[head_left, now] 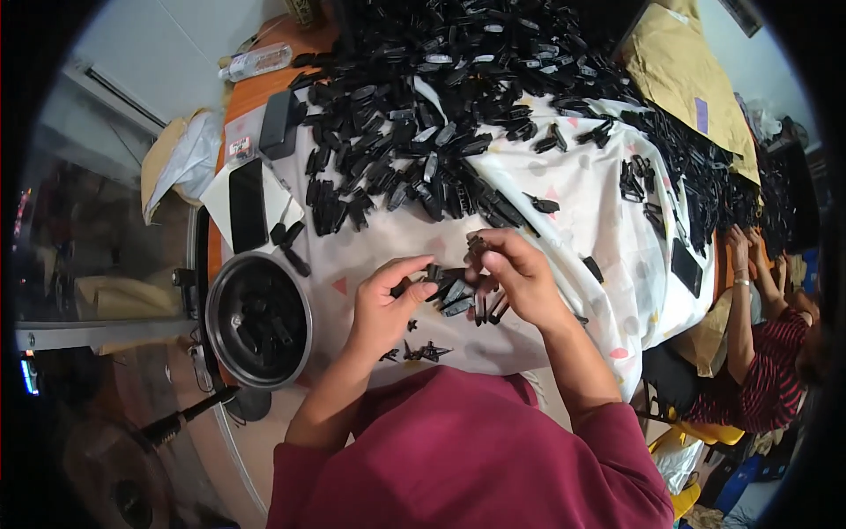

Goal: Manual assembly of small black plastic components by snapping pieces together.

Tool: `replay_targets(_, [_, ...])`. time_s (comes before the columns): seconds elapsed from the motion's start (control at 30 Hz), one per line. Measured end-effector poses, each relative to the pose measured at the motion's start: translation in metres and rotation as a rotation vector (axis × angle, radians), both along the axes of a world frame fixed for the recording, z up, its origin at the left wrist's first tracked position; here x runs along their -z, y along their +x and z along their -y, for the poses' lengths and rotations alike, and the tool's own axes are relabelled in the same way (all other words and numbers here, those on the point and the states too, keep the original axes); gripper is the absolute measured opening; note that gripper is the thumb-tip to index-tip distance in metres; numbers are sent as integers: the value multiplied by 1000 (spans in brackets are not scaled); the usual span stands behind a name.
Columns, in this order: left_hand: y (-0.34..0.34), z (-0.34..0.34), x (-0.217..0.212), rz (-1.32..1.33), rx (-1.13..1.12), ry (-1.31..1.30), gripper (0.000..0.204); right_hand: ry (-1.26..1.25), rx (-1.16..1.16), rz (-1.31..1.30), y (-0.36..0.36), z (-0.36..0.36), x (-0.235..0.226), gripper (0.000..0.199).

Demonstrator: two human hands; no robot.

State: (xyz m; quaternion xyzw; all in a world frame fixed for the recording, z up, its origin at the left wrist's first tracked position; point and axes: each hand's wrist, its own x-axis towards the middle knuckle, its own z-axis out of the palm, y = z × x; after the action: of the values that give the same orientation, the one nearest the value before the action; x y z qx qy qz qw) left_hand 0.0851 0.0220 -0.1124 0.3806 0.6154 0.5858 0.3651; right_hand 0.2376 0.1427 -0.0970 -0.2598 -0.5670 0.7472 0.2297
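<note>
My left hand (pixel 385 304) is closed, with a small black piece (pixel 433 271) pinched between thumb and fingertips. A short way to its right, my right hand (pixel 522 280) is also closed and grips a small dark part (pixel 477 243). The exact kind of both pieces is too small to tell. Under and between the hands lie several elongated black parts (pixel 457 305) on a pale patterned cloth (pixel 352 322). Close to my body sits a little cluster of thin, pointed dark pieces (pixel 428 353).
A large heap of black parts (pixel 441 88) covers the far table. At left stand a round metal bowl (pixel 306 353) holding black parts, a phone (pixel 248 205), a dark box (pixel 279 123) and a clear bottle (pixel 260 62). Another person's arm (pixel 742 309) reaches in at right, near another phone (pixel 686 267).
</note>
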Motion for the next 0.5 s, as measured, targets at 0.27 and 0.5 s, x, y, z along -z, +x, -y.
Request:
replay_targets(0.27, [6, -6, -12, -66, 28, 133, 27, -238, -110, -27, 8, 8, -14, 12])
replay_targets(0.5, [7, -10, -22, -619, 88, 268, 26, 6, -20, 89, 9, 18, -16, 12])
